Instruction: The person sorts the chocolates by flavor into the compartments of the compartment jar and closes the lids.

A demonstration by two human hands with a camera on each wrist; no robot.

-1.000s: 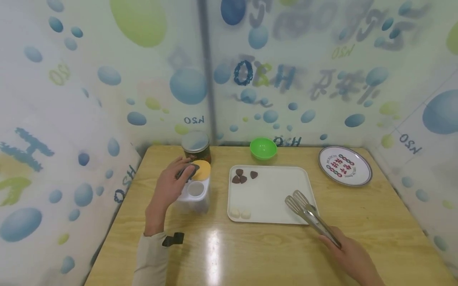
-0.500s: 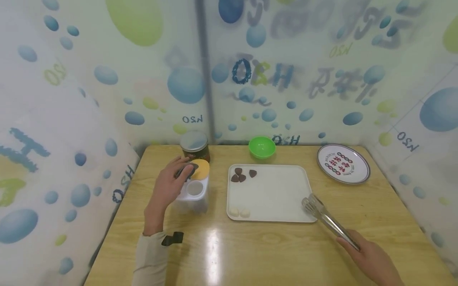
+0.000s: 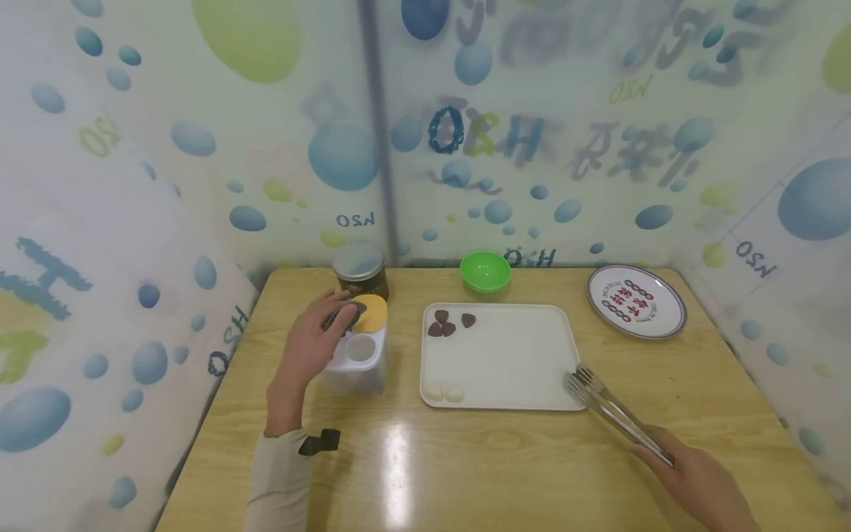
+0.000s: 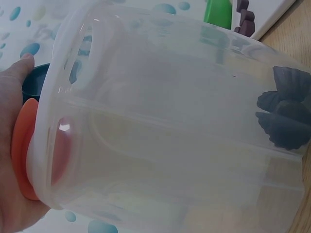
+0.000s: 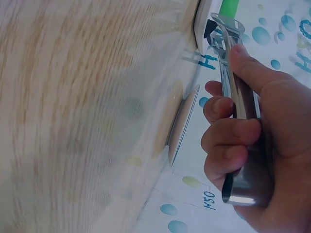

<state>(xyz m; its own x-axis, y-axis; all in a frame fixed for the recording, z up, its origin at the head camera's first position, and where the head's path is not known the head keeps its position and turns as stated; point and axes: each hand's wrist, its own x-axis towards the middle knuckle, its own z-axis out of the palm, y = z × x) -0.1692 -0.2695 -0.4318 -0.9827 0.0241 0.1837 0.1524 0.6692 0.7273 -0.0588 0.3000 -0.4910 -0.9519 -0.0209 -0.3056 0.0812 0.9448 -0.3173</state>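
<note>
My left hand (image 3: 312,336) holds a dark round lid (image 3: 346,316) between thumb and fingers, above a translucent box (image 3: 359,377). An orange lid (image 4: 24,150) sits on the box beside an uncovered round opening (image 3: 361,347). Through the box wall, dark shell-shaped pieces (image 4: 289,109) show at the bottom. My right hand (image 3: 698,473) grips metal tongs (image 3: 625,417), their tips at the white tray's (image 3: 505,358) right edge. A dark piece (image 5: 212,28) shows by the tong heads; I cannot tell if it is pinched. Brown pieces (image 3: 442,324) and white pieces (image 3: 443,392) lie on the tray.
Behind the box stands a dark tin (image 3: 361,270) with a metal lid. A green bowl (image 3: 485,272) is behind the tray, and a patterned white plate (image 3: 634,299) stands at the back right. Bubble-printed walls enclose the wooden table (image 3: 492,473) at the back and sides.
The tongs have moved right from over the tray to its right edge, and their heads have drawn closer together. My left hand stays at the box with the dark lid.
</note>
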